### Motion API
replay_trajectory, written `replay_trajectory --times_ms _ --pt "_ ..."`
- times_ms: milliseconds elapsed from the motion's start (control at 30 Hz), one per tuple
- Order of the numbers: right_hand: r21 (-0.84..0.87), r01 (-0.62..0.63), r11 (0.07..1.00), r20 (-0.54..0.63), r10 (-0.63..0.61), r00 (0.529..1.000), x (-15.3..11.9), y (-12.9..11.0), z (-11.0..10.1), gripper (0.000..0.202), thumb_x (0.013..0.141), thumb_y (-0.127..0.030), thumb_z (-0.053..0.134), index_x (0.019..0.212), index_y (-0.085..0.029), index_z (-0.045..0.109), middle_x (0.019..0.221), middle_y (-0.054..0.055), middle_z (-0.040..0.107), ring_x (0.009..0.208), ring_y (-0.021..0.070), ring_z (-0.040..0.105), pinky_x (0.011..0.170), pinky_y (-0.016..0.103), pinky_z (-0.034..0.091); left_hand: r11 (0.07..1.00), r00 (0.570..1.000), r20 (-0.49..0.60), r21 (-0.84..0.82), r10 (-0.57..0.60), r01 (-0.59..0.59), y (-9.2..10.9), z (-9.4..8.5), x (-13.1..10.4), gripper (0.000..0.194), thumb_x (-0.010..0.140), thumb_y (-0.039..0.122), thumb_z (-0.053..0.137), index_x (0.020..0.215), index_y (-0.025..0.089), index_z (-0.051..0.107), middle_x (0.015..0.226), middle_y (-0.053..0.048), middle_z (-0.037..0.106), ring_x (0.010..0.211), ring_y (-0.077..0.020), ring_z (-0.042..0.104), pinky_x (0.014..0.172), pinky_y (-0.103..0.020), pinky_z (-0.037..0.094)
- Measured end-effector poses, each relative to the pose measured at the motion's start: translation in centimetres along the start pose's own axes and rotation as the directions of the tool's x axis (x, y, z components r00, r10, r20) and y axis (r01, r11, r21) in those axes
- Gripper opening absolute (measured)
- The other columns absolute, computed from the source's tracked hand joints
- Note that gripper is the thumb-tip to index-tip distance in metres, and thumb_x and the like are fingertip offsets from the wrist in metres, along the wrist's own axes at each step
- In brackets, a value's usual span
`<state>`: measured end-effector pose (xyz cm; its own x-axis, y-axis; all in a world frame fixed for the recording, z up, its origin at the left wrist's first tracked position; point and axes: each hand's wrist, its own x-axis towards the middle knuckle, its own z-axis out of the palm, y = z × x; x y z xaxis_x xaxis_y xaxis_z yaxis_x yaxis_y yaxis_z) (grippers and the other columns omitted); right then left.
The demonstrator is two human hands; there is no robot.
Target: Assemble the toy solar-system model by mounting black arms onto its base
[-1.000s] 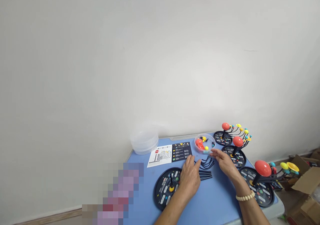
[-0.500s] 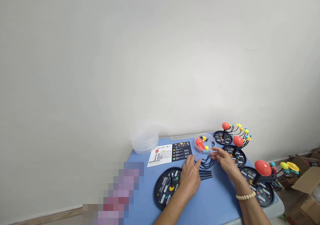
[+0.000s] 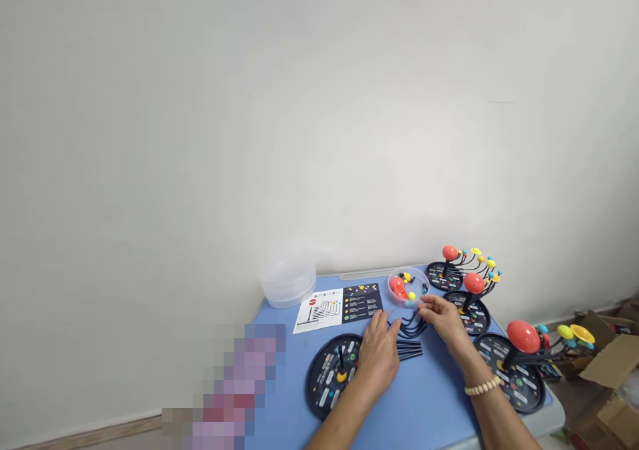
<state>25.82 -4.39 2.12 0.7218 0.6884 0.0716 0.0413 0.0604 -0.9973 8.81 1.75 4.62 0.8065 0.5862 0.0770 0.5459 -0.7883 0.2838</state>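
My left hand (image 3: 378,351) lies over several black curved rods (image 3: 410,350), its fingers spread beside the round black base (image 3: 330,378) with a short upright post. Across from it, my right hand (image 3: 444,320) has thumb and fingertips close together at the curved ends of the rods (image 3: 412,325); whether a rod is between them is too small to tell. Just behind the hands, a clear round tray (image 3: 408,303) holds red half-spheres (image 3: 399,290), a yellow ball (image 3: 412,296) and small parts. An instruction sheet (image 3: 319,311) lies flat behind the base.
Three assembled planet models with red balls (image 3: 450,253) (image 3: 474,283) (image 3: 523,337) line the right side of the blue table (image 3: 289,383). Stacked clear containers (image 3: 288,282) stand at the back left. Open cardboard boxes (image 3: 612,363) are beyond the table's right edge.
My right hand has moved slightly left, and its fingertips have drawn closer together at the rod ends. My left hand has hardly moved.
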Motion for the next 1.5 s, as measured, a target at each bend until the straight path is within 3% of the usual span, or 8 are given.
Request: replay_trajectory --times_ms 167,367,733,1033,1500 --pt "0.037 0.010 0.999 -0.040 -0.009 0.999 0.5 -0.2 0.9 0.039 0.050 -0.038 0.080 0.079 -0.016 0.068 0.066 0.003 0.071 0.061 0.0180 0.065 0.063 0.030 0.051 1.000 1.000 -0.013 0.030 0.007 -0.007 -0.1 0.2 0.1 0.054 0.088 0.001 0.036 0.137 0.015 0.053 0.147 -0.015 0.045 0.142 -0.0305 0.031 0.115 -0.044 0.029" --pt "0.104 0.002 0.995 -0.072 0.005 0.997 0.3 -0.6 0.8 0.042 0.046 -0.040 0.083 0.077 -0.016 0.069 0.067 0.003 0.073 0.061 0.0177 0.066 0.060 0.029 0.051 0.999 1.000 -0.023 0.034 -0.015 0.015 -0.2 0.1 0.4 0.053 0.088 0.001 0.037 0.137 0.009 0.052 0.147 -0.017 0.045 0.141 -0.0316 0.033 0.115 -0.045 0.030" --pt "0.156 0.014 0.988 -0.077 -0.002 0.997 -0.7 -1.3 0.4 0.045 0.045 -0.041 0.087 0.079 -0.016 0.071 0.069 0.004 0.073 0.065 0.0181 0.066 0.062 0.028 0.050 0.997 0.988 -0.154 -0.062 0.031 -0.041 -0.6 0.7 0.6 0.048 0.089 0.002 0.035 0.129 0.010 0.061 0.139 -0.021 0.052 0.136 -0.0341 0.040 0.110 -0.048 0.039" --pt "0.151 0.027 0.988 -0.076 -0.015 0.997 -0.9 -1.5 0.3 0.043 0.046 -0.040 0.086 0.080 -0.016 0.071 0.071 0.005 0.074 0.068 0.0188 0.067 0.064 0.029 0.051 0.986 0.951 -0.291 -0.099 0.102 -0.136 -0.9 0.9 0.8 0.048 0.085 0.002 0.037 0.118 0.017 0.069 0.131 -0.015 0.060 0.130 -0.0316 0.048 0.104 -0.048 0.045" --pt "0.081 0.037 0.996 -0.119 -0.027 0.993 -0.7 -1.3 0.1 0.035 0.049 -0.035 0.080 0.077 -0.016 0.071 0.068 0.004 0.072 0.068 0.0192 0.065 0.064 0.030 0.050 0.996 0.975 -0.218 -0.074 0.032 -0.050 -0.6 0.1 0.6 0.052 0.084 -0.001 0.036 0.121 0.015 0.067 0.133 -0.015 0.059 0.131 -0.0297 0.046 0.108 -0.044 0.041"
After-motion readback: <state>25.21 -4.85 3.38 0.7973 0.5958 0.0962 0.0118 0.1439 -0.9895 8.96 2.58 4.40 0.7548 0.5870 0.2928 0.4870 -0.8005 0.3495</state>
